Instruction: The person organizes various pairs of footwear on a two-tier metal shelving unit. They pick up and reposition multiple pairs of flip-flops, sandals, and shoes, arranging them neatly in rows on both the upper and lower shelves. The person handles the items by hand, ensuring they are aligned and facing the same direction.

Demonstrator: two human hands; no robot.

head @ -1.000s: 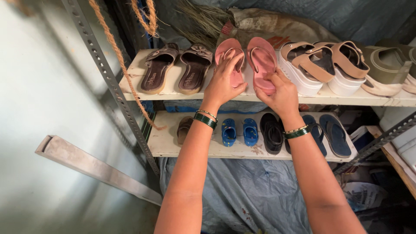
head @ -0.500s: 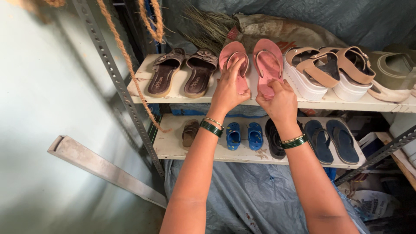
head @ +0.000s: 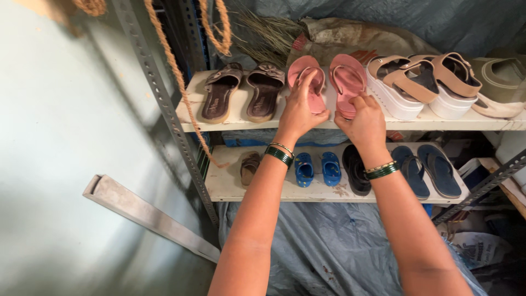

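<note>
Left hand [head: 298,112] has slid up the left pink sandal [head: 308,82], fingers gripping | right hand [head: 364,121] pinches right pink sandal [head: 347,83] | blue tarp [head: 339,246] at 6 o'clock.

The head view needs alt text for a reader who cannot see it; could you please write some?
Two bare hands rest on a pair of pink sandals on a white upper shelf: left hand on the left pink sandal, right hand on the right pink sandal. Brown sandals sit left; small blue shoes sit below.
</note>
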